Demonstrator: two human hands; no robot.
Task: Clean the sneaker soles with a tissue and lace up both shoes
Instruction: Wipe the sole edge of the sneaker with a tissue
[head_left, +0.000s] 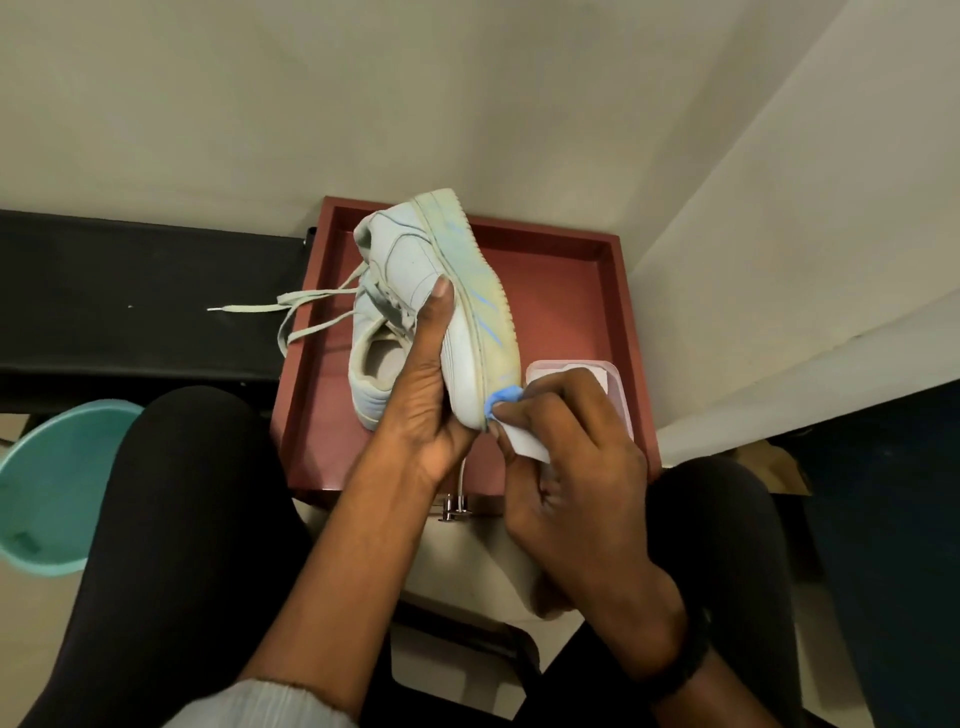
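Observation:
A white sneaker (415, 260) is tipped on its side above a red tray (571, 291), its pale sole (478, 291) with blue marks facing right. My left hand (421, 384) grips the sneaker around its upper, thumb along the side. A second white sneaker (371, 379) lies beneath it on the tray. My right hand (566, 467) pinches a folded tissue (524, 441), whose blue-stained tip (501, 397) touches the sole's edge at the heel end. Loose laces (291, 312) trail left off the tray.
A clear plastic box (618, 384) sits on the tray behind my right hand. A teal bucket (47, 483) stands at lower left by my knee. A black shelf (130, 291) runs along the left, with walls behind and to the right.

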